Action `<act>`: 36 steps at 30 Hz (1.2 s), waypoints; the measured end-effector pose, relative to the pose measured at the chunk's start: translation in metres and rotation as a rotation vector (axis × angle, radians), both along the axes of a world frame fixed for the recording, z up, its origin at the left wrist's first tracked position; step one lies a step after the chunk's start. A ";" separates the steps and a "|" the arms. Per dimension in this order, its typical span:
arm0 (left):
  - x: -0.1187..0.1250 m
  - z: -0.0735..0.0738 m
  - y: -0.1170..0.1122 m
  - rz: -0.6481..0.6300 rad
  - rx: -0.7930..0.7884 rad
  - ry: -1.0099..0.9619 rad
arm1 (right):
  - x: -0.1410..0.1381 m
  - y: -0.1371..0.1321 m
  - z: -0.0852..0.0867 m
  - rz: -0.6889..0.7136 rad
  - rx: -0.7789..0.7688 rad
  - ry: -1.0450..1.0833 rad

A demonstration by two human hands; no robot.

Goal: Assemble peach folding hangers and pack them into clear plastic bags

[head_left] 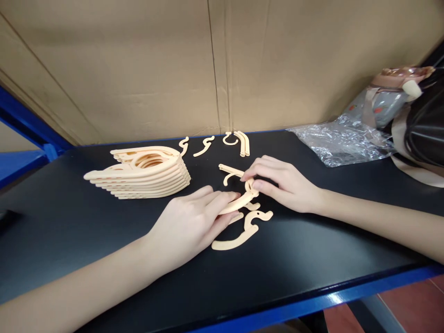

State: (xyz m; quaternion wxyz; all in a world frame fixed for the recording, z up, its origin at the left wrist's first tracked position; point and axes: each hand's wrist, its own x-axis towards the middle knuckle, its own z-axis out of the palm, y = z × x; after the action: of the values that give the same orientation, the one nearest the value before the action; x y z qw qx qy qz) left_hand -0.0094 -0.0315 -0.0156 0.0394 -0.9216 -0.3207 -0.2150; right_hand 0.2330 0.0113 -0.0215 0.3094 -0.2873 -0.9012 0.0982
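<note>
Between my two hands is a cream plastic folding hanger (236, 204), slightly above the black table. My left hand (194, 215) pinches its long curved arm from the left. The fingers and thumb of my right hand (279, 182) close on its hook end. Just below on the table lies another hanger piece (236, 240), a curved arm with a hooked part. More cream parts sit partly hidden under my hands. Behind my right fingertips, a straight arm piece (231, 170) rests beside a small curved one.
A neat stack of cream hangers (152, 173) stands at the left. Loose hook parts (204, 147) and a bundle of arms (242, 143) lie along the back edge. Crumpled clear plastic (342, 141), a bottle (385, 104) and a black bag (423, 125) occupy the right. Cardboard (149, 64) walls the back.
</note>
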 end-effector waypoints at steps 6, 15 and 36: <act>0.001 0.001 0.003 -0.035 -0.012 0.007 | 0.001 0.009 -0.004 -0.189 -0.176 0.105; -0.001 -0.006 0.014 0.016 -0.122 -0.010 | 0.004 0.018 -0.013 -0.281 -0.214 0.064; -0.003 -0.001 0.008 -0.113 -0.114 -0.038 | 0.003 0.012 -0.009 -0.206 -0.069 0.028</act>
State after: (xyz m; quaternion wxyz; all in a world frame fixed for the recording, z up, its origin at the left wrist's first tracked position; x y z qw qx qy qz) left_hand -0.0123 -0.0237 -0.0162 -0.0314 -0.9347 -0.2804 -0.2160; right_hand 0.2358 0.0231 -0.0306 0.3204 -0.3873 -0.8586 0.1008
